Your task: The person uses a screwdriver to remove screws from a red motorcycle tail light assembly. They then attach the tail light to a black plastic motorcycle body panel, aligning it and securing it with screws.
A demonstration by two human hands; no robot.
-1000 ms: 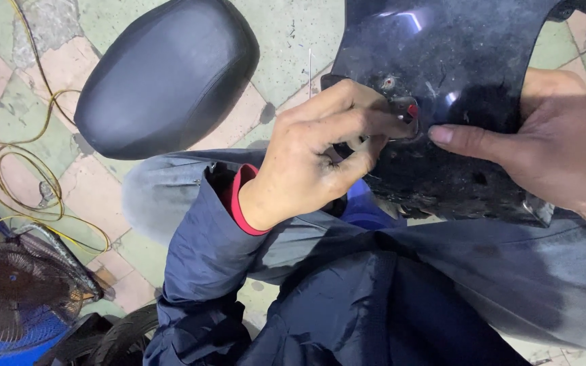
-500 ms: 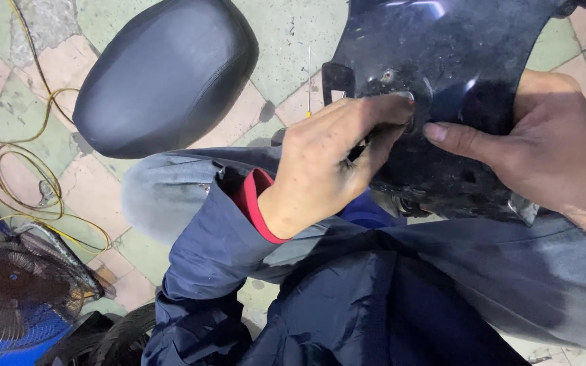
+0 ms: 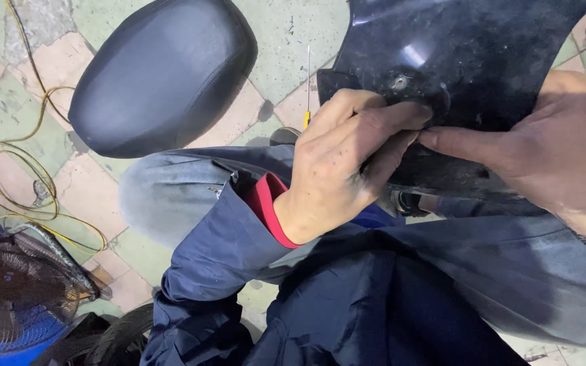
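Left hand: your left hand (image 3: 344, 166) lies across the lower middle of the panel, knuckles up, fingers curled together and pressed against its face just under a small round hole.
Left grip: the fingers are bunched, tips against the panel; whether they pinch some small part there, you cannot tell, since the fingers hide it.
Right hand: your right hand (image 3: 544, 152) comes in from the right edge of the panel, thumb stretched out leftward along its face, the tip nearly meeting your left fingertips.
Right grip: thumb on the front, the other fingers hidden behind; it looks clamped on the panel's right side.
Panel: the panel (image 3: 469, 47) is glossy, black, moulded plastic, held upright over your lap, its lower rim dusty and scuffed, its top running out of view.
Hole: the hole (image 3: 399, 83) sits just above your left knuckles, with a pale ring round it.
Sleeve: your left sleeve (image 3: 225, 251) is dark blue with a red cuff showing at the wrist.
Knee: your knee (image 3: 171, 186) in grey-blue cloth sits left of the hands, below the seat.
Seat: a black padded seat (image 3: 164, 71) lies on the tiled floor (image 3: 286, 34), well apart from the panel, to its left.
Screwdriver: a thin screwdriver (image 3: 307, 88) with a yellow handle lies on the floor between seat and panel.
Cable: a yellow cable (image 3: 8, 169) coils at the floor's left edge.
Fan: a blue fan (image 3: 15, 305) with a wire grille stands at the lower left corner.
Tyre: a black tyre (image 3: 120, 335) shows beside the fan, partly hidden.
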